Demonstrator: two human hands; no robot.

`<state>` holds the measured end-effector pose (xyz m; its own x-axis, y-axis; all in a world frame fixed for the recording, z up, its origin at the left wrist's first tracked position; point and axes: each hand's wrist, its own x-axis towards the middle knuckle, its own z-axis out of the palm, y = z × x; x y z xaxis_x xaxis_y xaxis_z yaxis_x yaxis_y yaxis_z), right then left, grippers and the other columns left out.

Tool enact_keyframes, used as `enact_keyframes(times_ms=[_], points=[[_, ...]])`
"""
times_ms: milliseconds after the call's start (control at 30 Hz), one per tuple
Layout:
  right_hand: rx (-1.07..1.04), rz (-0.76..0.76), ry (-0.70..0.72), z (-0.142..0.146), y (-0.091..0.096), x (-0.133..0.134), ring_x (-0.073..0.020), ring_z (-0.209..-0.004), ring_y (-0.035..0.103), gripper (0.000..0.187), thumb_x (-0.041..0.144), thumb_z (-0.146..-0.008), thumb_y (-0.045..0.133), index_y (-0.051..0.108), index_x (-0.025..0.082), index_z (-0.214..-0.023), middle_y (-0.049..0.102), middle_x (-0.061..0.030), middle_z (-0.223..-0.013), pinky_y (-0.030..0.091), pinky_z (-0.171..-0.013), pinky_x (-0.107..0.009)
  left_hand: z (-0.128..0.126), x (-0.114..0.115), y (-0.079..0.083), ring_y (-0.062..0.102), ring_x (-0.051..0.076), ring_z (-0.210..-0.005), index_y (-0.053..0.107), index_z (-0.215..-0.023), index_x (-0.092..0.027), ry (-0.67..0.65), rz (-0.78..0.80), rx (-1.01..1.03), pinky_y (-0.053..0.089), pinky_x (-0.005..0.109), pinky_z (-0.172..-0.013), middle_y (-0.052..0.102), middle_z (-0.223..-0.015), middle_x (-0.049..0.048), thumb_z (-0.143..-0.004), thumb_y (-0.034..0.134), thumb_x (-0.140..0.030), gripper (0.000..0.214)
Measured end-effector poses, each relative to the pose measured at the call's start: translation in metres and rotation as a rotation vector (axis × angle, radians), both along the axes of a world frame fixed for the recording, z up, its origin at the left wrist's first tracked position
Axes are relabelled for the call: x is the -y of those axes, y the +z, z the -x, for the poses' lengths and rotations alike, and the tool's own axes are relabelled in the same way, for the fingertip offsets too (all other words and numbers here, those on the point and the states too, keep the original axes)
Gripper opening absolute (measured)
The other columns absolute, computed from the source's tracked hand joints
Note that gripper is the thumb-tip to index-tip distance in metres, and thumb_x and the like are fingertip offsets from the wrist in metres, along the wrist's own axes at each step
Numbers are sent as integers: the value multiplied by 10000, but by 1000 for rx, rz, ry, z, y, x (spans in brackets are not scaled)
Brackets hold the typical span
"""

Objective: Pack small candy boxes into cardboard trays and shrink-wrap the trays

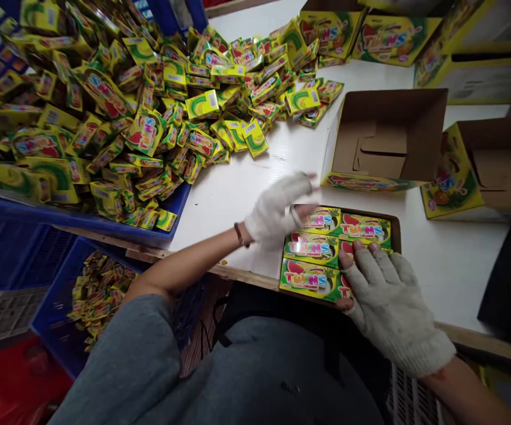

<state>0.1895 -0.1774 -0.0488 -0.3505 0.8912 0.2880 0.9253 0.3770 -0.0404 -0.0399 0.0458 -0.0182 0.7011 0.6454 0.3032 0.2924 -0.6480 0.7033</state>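
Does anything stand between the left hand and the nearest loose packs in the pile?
Nothing visible does: white tabletop shows between the blurred left hand and the nearest loose packs. The nearest unfilled carton stands to the right, off that line.

Small yellow-and-green rectangular cartons (312, 278) of printed paperboard look smooth and glossy, while the brown inside of the open yellow cardboard box (420, 127) on the far right is matt. The white tabletop (220, 203) shines faintly above a rough wooden edge (255, 278). The off-white fingerless gloves (386, 304) are matt knitted cloth; the blue lattice crate (100, 223) on the left is smooth plastic.
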Motion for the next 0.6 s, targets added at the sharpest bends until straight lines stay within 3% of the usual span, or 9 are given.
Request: enact_keyframes(times_ms=[67,133,200,267,333,433,533,600], points=[[12,-12,12,-1,-1,-1,-538,-1371,628,650,443,-1019,575,635,27,-1515,682,-359,-1484,506,-1114,-744,-6,-54,-3,513,345,-1600,708,-1487,-253,343,18,-161,389,581,-1355,680,-1578,148,-1040,658,-489,508],[21,-17,9,0,-1,-2,-517,-1369,636,644,445,-1010,584,641,49,-1516,687,-342,-1492,505,-1129,-729,-12,-102,-6,363,360,-1695,572,-1637,-213,614,15,-412,311,573,-1400,527,-1737,174,-962,767,-416,730],[12,-21,3,2,-1,-3,-500,-1365,644,628,444,-1004,597,653,78,-1511,691,-324,-1500,502,-1140,-721,-16,-137,-10,268,399,-1735,431,-1731,-187,729,21,-651,249,601,-1413,371,-1836,197,-918,817,-394,923],[-12,-15,-3,3,-3,-4,-491,-1356,651,623,453,-1005,605,660,99,-1514,693,-310,-1510,493,-1154,-725,-16,-156,-14,280,418,-1724,409,-1734,-154,711,4,-754,236,619,-1406,359,-1838,214,-930,789,-366,914],[-54,-7,-7,3,-5,-3,-489,-1347,655,633,458,-1017,598,651,101,-1537,693,-304,-1514,487,-1162,-738,-12,-164,-16,396,402,-1656,499,-1656,-131,678,9,-656,287,619,-1381,506,-1748,203,-953,746,-339,773],[-187,-5,2,-4,-6,0,-484,-1410,633,713,455,-1053,556,525,121,-1681,679,-279,-1549,501,-1166,-751,2,-159,-11,542,331,-1531,561,-1576,-199,710,70,-430,393,572,-1341,672,-1598,120,-1021,653,-371,588],[-397,-18,-7,-13,9,-3,-466,-1566,543,809,378,-1072,554,293,244,-1826,583,-223,-1686,548,-1178,-725,13,-132,6,568,255,-1526,565,-1568,-254,667,56,-266,429,444,-1340,647,-1632,68,-1056,531,-322,518],[-492,-76,-43,-16,30,-15,-460,-1625,486,852,297,-1062,589,246,353,-1841,501,-179,-1765,542,-1213,-717,10,-96,20,618,248,-1458,615,-1507,-267,505,68,-110,480,412,-1292,678,-1577,61,-1015,560,-305,497]])
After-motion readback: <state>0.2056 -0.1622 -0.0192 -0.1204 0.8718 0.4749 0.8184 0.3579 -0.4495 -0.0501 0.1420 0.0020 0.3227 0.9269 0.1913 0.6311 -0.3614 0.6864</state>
